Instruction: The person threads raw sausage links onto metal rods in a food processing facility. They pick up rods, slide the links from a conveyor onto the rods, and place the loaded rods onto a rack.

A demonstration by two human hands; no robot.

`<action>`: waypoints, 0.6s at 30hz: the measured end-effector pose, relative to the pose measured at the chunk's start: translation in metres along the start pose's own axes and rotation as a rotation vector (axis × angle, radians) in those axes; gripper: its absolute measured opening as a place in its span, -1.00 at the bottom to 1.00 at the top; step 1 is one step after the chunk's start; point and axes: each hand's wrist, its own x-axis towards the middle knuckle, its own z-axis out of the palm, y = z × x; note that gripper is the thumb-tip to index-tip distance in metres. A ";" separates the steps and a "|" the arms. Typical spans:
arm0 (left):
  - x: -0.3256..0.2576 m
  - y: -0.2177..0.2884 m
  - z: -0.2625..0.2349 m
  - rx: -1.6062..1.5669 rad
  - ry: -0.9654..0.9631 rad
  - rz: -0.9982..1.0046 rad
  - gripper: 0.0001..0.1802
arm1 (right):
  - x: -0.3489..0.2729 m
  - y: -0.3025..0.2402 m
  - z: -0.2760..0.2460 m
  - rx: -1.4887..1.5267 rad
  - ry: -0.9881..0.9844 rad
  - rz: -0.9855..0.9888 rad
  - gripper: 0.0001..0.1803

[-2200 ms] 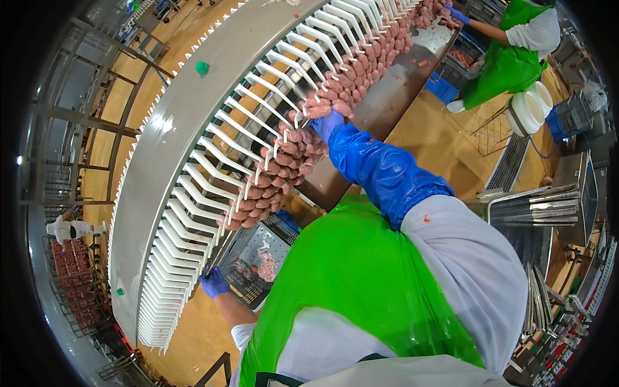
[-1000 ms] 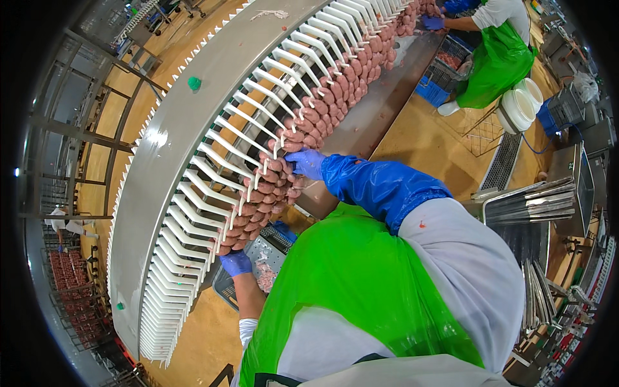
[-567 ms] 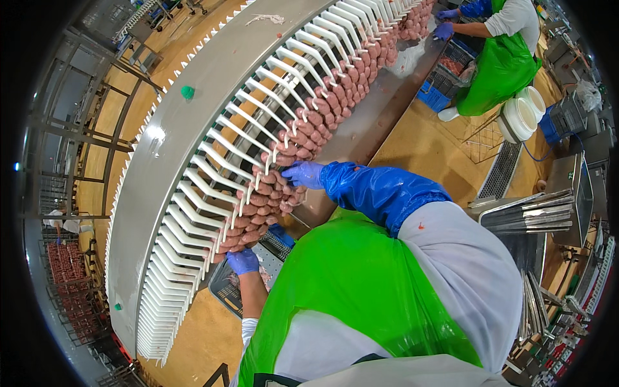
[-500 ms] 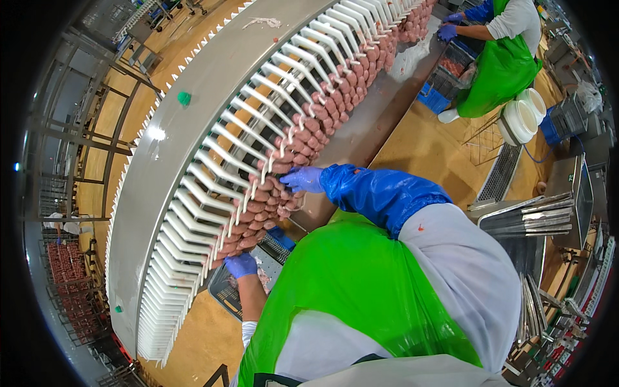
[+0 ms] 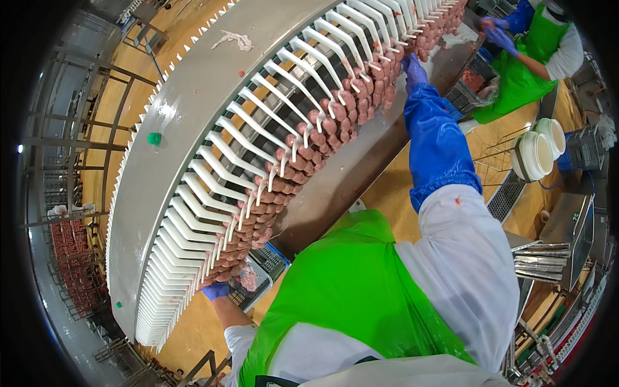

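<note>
A long, curved row of plump pink sausage links (image 5: 300, 166) hangs in looped strings from bent white plastic hooks (image 5: 166, 287). Its long axis sweeps from lower left to upper right, between the two hands.

The right hand (image 5: 414, 74), in a blue-violet glove, is by the upper stretch; links lie immediately left of its raised fingers and beyond their tips — whether they touch or grip any, I cannot tell. The left hand (image 5: 216, 291), gloved alike, is at the row's lower end, right under the lowest links; its fingers are mostly hidden, so their hold cannot be told.

The hooks fan out from a broad, curved grey steel housing (image 5: 151, 177). Just beside the left hand — to its right — pink scraps (image 5: 248, 279) lie in a dark perforated plastic crate.
</note>
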 end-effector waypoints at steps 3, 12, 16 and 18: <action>-0.005 0.001 0.009 -0.011 0.011 -0.075 -0.54 | 0.001 0.014 0.003 0.133 -0.217 0.098 -0.51; -0.017 -0.018 -0.009 -0.186 0.021 -0.023 -0.53 | 0.009 -0.002 -0.034 0.525 -0.504 0.223 -0.66; -0.011 -0.020 -0.022 0.022 0.070 0.141 -0.54 | 0.028 -0.019 -0.099 -0.082 -0.548 -0.207 -0.78; -0.027 -0.023 -0.019 0.798 0.243 0.403 -0.54 | 0.020 -0.035 -0.086 0.264 -0.705 0.125 -0.77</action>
